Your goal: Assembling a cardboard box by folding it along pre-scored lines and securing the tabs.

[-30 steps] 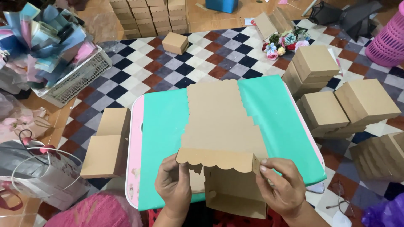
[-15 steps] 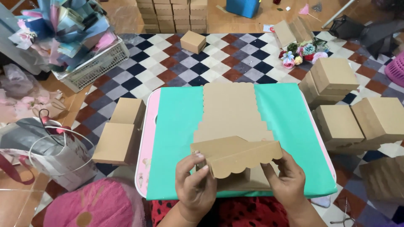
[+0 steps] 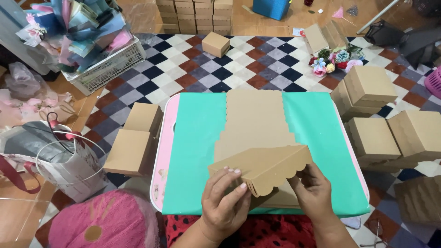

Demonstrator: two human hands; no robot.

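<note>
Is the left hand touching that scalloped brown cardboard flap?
Touching. The head view shows the left hand with its fingers pressed flat on the scalloped cardboard flap, no gap between them.

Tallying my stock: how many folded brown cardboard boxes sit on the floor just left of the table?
2. The far box lies beside the table, the near box touches it just in front. More may hide beneath.

Left hand (image 3: 223,202) — fingers curled over the card's (image 3: 257,167) near-left edge, thumb under. Right hand (image 3: 313,190) — gripping its near-right corner, fingers tucked beneath.
</note>
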